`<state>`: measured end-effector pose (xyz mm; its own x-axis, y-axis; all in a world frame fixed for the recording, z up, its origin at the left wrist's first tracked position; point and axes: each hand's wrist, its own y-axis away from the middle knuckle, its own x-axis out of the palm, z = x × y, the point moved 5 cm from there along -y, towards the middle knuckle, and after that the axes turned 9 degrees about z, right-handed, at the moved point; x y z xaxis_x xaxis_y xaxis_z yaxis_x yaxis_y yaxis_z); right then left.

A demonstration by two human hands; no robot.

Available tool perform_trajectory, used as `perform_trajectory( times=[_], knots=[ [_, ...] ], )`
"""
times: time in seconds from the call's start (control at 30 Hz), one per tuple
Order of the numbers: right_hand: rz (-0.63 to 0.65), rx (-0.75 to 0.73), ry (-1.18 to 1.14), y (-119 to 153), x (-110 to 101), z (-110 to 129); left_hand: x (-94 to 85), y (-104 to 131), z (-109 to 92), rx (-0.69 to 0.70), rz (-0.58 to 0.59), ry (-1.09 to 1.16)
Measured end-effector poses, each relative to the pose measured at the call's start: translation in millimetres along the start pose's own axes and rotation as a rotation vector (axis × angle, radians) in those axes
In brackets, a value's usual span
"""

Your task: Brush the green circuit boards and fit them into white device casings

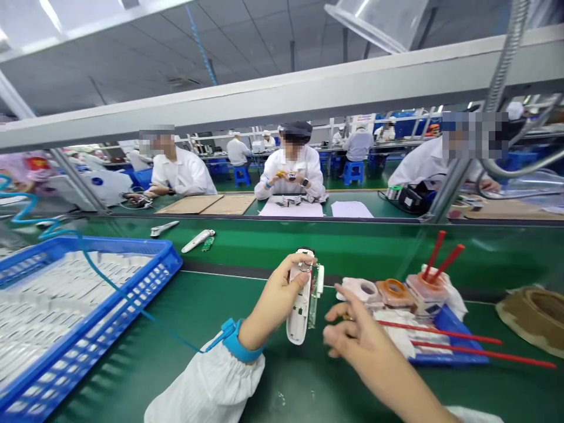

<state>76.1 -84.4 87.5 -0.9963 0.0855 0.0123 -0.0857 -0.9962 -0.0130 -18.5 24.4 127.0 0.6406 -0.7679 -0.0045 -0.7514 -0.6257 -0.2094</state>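
My left hand (286, 279) is closed around the upper part of a long white plastic housing (298, 317), its hollow inner side facing me. A narrow green circuit board (313, 302) with a white part hangs along the housing's right edge, and thin wires show near the top. To the right, my right hand (352, 329) is held apart from the housing, index finger stretched out and the others loosely bent. A small yellowish spot shows between its fingers, too small to name. A blue wrist strap (240, 343) with a cord circles my left wrist.
A blue basket (170, 258) of white plastic parts stands left. On the right are a blue tray (458, 357) with white cloth, red sticks (484, 352) and small containers (399, 294), plus a tape roll (535, 314). White housings (198, 241) lie beyond; co-workers sit opposite.
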Motion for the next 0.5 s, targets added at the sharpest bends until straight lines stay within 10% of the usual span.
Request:
perform_trajectory(
  times=[0.13,0.3,0.37,0.5],
  knots=[
    [0.267,-0.015,-0.231,-29,58,-23,-23.1,24,-8,-0.015,-0.028,-0.065],
    [0.456,0.062,-0.503,-51,95,-39,-54.9,26,-13,-0.227,0.268,-0.368],
    [0.506,0.071,-0.500,-55,95,-45,-96.4,6,-14,-0.280,0.229,-0.539],
    [0.461,0.048,-0.425,-59,88,-58,-215.5,-41,-17,-0.425,-0.266,-0.902]
  ],
)
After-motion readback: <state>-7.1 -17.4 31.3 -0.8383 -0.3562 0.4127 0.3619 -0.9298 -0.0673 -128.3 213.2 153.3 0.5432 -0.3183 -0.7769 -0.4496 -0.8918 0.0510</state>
